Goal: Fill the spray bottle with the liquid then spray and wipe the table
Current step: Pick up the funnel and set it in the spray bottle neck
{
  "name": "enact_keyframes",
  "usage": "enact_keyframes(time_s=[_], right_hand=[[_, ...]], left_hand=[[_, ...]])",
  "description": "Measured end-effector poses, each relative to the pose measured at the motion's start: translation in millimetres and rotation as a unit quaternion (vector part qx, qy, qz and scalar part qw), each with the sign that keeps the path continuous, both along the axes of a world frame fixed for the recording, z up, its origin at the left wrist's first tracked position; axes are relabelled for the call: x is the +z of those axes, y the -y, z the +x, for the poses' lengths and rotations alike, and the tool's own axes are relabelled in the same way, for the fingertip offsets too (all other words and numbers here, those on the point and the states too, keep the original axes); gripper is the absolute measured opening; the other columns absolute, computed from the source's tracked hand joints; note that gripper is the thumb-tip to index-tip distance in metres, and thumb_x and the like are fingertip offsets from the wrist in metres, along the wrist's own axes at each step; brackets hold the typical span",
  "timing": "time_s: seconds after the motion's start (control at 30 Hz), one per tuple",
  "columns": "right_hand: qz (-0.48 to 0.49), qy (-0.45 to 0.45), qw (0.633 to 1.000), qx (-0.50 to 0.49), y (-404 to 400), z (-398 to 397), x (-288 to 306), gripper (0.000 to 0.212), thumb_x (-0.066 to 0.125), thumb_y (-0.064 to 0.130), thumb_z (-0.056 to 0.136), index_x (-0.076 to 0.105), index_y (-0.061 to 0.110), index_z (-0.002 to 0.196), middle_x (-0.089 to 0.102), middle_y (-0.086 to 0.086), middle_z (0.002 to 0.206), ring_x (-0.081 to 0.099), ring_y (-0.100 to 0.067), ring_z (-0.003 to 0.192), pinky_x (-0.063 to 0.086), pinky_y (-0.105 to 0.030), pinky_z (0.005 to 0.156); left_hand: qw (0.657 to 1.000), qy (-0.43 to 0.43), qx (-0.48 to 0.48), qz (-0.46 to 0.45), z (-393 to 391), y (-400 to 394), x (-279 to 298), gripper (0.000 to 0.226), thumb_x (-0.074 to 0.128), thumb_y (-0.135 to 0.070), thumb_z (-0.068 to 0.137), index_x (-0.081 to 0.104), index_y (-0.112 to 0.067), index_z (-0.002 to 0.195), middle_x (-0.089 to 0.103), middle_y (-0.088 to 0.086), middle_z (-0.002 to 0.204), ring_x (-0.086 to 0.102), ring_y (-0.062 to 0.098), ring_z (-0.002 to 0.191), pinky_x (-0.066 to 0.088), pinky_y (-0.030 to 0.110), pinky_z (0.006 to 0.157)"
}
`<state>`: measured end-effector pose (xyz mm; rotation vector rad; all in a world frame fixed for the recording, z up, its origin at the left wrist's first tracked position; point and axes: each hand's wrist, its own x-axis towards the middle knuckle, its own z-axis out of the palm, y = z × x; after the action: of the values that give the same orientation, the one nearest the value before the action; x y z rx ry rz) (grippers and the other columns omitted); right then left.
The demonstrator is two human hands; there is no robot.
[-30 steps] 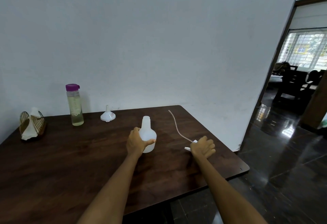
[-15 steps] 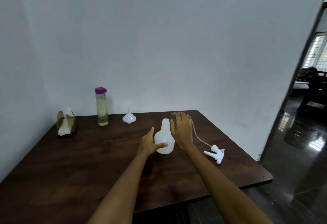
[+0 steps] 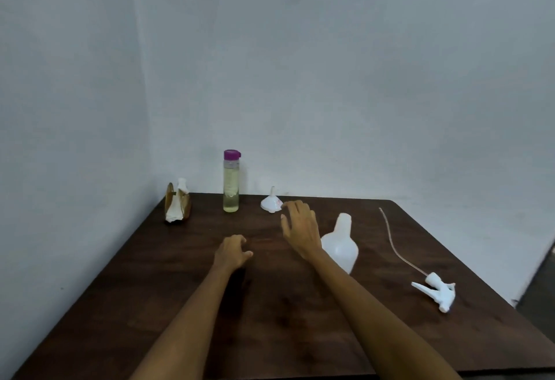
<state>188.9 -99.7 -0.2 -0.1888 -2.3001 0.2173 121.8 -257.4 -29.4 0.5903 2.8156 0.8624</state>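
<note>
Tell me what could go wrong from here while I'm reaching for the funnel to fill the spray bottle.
1. The open spray bottle stands unheld right beside your right forearm; a sideways brush could tip it.
2. The right hand is spread just short of the funnel, which looks light and could skid toward the wall if nudged.
3. The trigger sprayer head lies near the table's right edge with its long tube trailing; a snag might drag it off.

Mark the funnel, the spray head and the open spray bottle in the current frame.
funnel [image 3: 271, 204], head view, on its white cone.
spray head [image 3: 439, 288], head view, on the trigger body, lying on its side.
spray bottle [image 3: 342, 246], head view, on its white body, right of the right hand.
</note>
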Motion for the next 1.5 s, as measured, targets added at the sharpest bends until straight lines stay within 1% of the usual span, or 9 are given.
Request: enact_keyframes(time_s=[0.17, 0.4, 0.53, 0.7, 0.93, 1.27, 1.33, 1.4, 1.5], right_hand=[[-0.071, 0.144, 0.987, -0.005, 7.2, -39.0, -31.8, 0.033, 0.049, 0.024, 0.092, 0.052, 0.011, 0.123, 0.055, -0.010, 0.121, 0.052, -0.025, 0.111, 0.040, -0.036, 0.092], [-0.131, 0.270, 0.952, -0.062, -11.4, -111.7, -49.7, 0.048, 0.047, 0.038, 0.093, 0.040, 0.013, 0.133, 0.046, -0.009, 0.133, 0.044, -0.025, 0.123, 0.035, -0.041, 0.104], [-0.199, 0.252, 0.941, -0.102, -21.9, -153.4, -51.9, 0.056, 0.047, 0.041, 0.093, 0.035, 0.009, 0.138, 0.043, -0.013, 0.138, 0.041, -0.029, 0.127, 0.031, -0.043, 0.104], [-0.252, 0.216, 0.933, -0.138, -40.5, -199.7, -55.3, 0.069, 0.053, 0.040, 0.090, 0.025, 0.006, 0.143, 0.042, -0.014, 0.141, 0.038, -0.030, 0.130, 0.030, -0.044, 0.105], [-0.311, 0.241, 0.914, -0.104, -65.6, -241.0, -59.8, 0.107, 0.063, 0.040, 0.085, -0.015, 0.005, 0.148, 0.015, -0.012, 0.158, 0.006, -0.036, 0.147, 0.010, -0.056, 0.115], [-0.345, 0.184, 0.916, -0.083, -44.0, -214.4, -45.7, 0.113, 0.068, 0.045, 0.076, -0.009, 0.006, 0.149, 0.043, -0.014, 0.141, 0.036, -0.033, 0.133, 0.020, -0.049, 0.112], [-0.456, 0.149, 0.876, -0.055, -35.0, -195.9, -40.5, 0.116, 0.070, 0.047, 0.076, -0.011, 0.007, 0.149, 0.043, -0.015, 0.144, 0.037, -0.033, 0.135, 0.023, -0.047, 0.114], [-0.597, 0.114, 0.794, -0.013, -28.2, -173.2, -34.7, 0.118, 0.073, 0.042, 0.076, -0.012, 0.009, 0.149, 0.039, -0.014, 0.147, 0.040, -0.031, 0.135, 0.032, -0.043, 0.113], [-0.706, 0.100, 0.700, 0.044, -26.2, -139.4, -27.6, 0.113, 0.076, 0.040, 0.075, -0.004, 0.011, 0.150, 0.042, -0.013, 0.143, 0.051, -0.028, 0.125, 0.049, -0.040, 0.098]], left_hand=[[0.997, -0.023, 0.045, -0.058, -34.5, 19.5, -5.7, 0.044, 0.059, -0.030, 0.092, 0.050, -0.012, 0.131, 0.053, 0.006, 0.133, 0.050, 0.021, 0.125, 0.045, 0.033, 0.099], [0.984, -0.027, 0.079, -0.160, -101.9, 15.4, -1.9, 0.042, 0.061, -0.029, 0.091, 0.050, -0.012, 0.128, 0.051, 0.007, 0.133, 0.048, 0.022, 0.125, 0.045, 0.033, 0.098], [0.955, 0.023, 0.084, -0.284, -136.5, 7.3, 7.4, 0.067, 0.070, -0.037, 0.083, 0.043, -0.009, 0.137, 0.043, 0.011, 0.141, 0.046, 0.026, 0.128, 0.047, 0.034, 0.096], [0.932, 0.057, 0.079, -0.349, -162.6, -3.2, 4.4, 0.060, 0.070, -0.036, 0.083, 0.046, -0.012, 0.133, 0.050, 0.007, 0.136, 0.052, 0.025, 0.123, 0.044, 0.031, 0.074], [0.930, 0.036, 0.095, -0.353, -184.1, -11.4, 3.7, 0.050, 0.068, -0.023, 0.086, 0.049, -0.010, 0.130, 0.054, 0.008, 0.132, 0.055, 0.023, 0.121, 0.048, 0.029, 0.087], [0.926, 0.014, 0.104, -0.362, -172.9, -11.8, 2.3, 0.039, 0.060, -0.024, 0.091, 0.052, -0.012, 0.128, 0.057, 0.005, 0.128, 0.058, 0.021, 0.115, 0.043, 0.029, 0.070], [0.923, -0.004, 0.111, -0.370, -160.6, -10.0, 8.6, 0.039, 0.061, -0.026, 0.090, 0.055, -0.013, 0.126, 0.058, 0.004, 0.125, 0.059, 0.021, 0.113, 0.045, 0.030, 0.073], [0.926, -0.038, 0.104, -0.360, -148.1, -7.8, 15.7, 0.042, 0.065, -0.028, 0.087, 0.055, -0.014, 0.126, 0.059, 0.003, 0.124, 0.058, 0.020, 0.113, 0.047, 0.031, 0.081], [0.978, -0.008, 0.069, -0.198, -126.2, -4.1, 17.9, 0.050, 0.070, -0.041, 0.081, 0.055, -0.013, 0.120, 0.060, 0.003, 0.122, 0.058, 0.020, 0.114, 0.045, 0.032, 0.093]])
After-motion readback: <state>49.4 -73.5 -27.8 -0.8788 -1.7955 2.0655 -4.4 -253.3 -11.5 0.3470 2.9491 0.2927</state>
